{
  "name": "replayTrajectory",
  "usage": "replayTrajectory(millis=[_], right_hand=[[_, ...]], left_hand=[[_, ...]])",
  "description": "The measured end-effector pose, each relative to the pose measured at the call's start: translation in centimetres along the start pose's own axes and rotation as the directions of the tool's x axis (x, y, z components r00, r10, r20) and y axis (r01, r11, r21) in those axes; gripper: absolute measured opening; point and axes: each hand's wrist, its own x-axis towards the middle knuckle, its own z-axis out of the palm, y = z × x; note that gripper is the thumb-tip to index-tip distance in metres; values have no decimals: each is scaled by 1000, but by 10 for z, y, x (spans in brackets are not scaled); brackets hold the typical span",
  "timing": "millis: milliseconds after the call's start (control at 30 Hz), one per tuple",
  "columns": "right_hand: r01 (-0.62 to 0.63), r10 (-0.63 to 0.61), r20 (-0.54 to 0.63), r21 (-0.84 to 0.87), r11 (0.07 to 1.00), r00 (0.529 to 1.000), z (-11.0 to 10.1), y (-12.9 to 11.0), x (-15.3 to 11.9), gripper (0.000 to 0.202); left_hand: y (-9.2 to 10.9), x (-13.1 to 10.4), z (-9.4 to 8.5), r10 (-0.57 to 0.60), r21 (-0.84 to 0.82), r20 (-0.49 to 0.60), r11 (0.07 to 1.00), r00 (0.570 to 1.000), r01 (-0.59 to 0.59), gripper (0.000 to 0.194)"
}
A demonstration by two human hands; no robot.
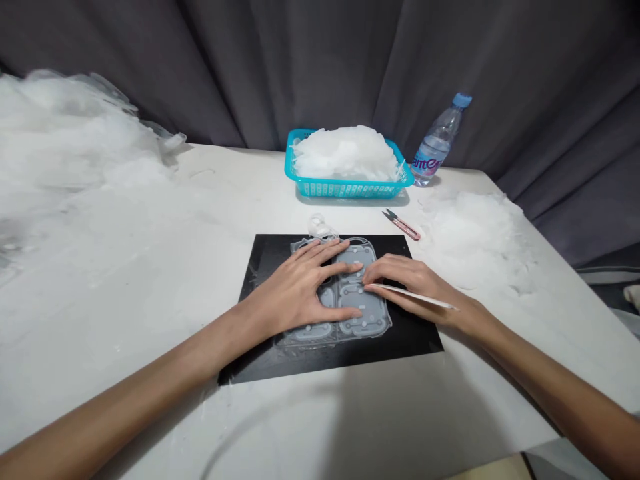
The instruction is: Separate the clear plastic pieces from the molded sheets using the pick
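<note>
A translucent grey moulded sheet point(367, 307) with rounded panels and small raised dots lies on a black mat point(400, 347). My left hand point(313, 283) rests on top of it, fingers spread flat, hiding much of its left half. At the sheet's right edge, my right hand point(400, 283) pinches a thin white tool point(415, 295) whose back end points right toward the wrist. The tool's working tip is hidden by the fingers, so its exact kind is unclear. A small translucent white scrap point(320, 227) sits against the sheet's far edge.
Behind the mat stands a blue basket point(350, 189) heaped with white translucent pieces. Pink-handled thread snips point(403, 225) lie nearby, with a water bottle point(435, 148) beyond. More translucent pieces are piled at left point(75, 133) and right point(480, 233). A dark curtain point(320, 67) hangs behind the white table point(190, 267).
</note>
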Motion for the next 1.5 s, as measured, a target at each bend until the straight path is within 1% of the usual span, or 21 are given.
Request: replayTrajectory(millis=[67, 133, 233, 333, 433, 700, 833, 933, 1067, 1167, 1233, 1300, 1400, 1467, 1500], right_hand=[[-3, 3, 12, -36, 999, 1000, -4, 0, -2, 15], [-29, 30, 17, -36, 999, 999, -9, 1, -5, 15], [-100, 99, 24, 46, 994, 995, -16, 2, -9, 15], [-146, 148, -9, 136, 980, 989, -17, 1, -10, 14], [-116, 120, -16, 147, 982, 993, -14, 0, -7, 14], [-45, 45, 6, 72, 996, 999, -9, 3, -6, 14], [39, -39, -5, -21, 999, 999, -5, 4, -6, 15], [119, -122, -13, -145, 982, 992, 1, 5, -4, 18], [164, -199, -58, -371, 914, 978, 12, 10, 1, 22], [179, -233, -69, -449, 875, 970, 17, 13, 4, 23], [165, -209, -62, -416, 894, 976, 17, 14, 5, 24], [120, -155, -89, -316, 941, 984, 13, 15, 6, 24], [-23, 1, -192, -116, 993, 981, 8, 17, 12, 21], [-134, 125, -258, -19, 991, 958, 7, 18, 18, 19], [-170, 167, -276, 12, 985, 946, 7, 18, 20, 19]], left_hand=[[0, 0, 0, -6, -1, 5, 1000, 1000, 6, 80], [1, -1, -1, -13, -7, 13, 1000, 1000, 13, 80], [2, -1, -3, -30, -17, 27, 999, 999, 31, 80], [3, -1, -4, -78, -29, 66, 996, 995, 80, 81], [4, 0, -5, -106, -49, 89, 993, 990, 111, 81], [2, -2, -3, -72, -59, 38, 995, 997, 74, 80], [1, -2, -2, -74, -57, 38, 995, 997, 76, 79], [1, -1, -2, -67, -58, 37, 996, 997, 69, 80], [0, -1, -2, -74, -48, 53, 996, 996, 76, 83], [0, 0, -2, -80, -59, 67, 995, 994, 84, 89], [0, 1, -3, -78, -82, 75, 993, 994, 84, 97], [0, 2, -2, -82, -98, 90, 991, 993, 91, 106], [-1, 1, -1, -99, -86, 118, 990, 988, 110, 115], [-1, 1, 0, -106, -73, 119, 991, 987, 115, 117], [-2, 0, 1, -108, -69, 114, 991, 988, 116, 118]])
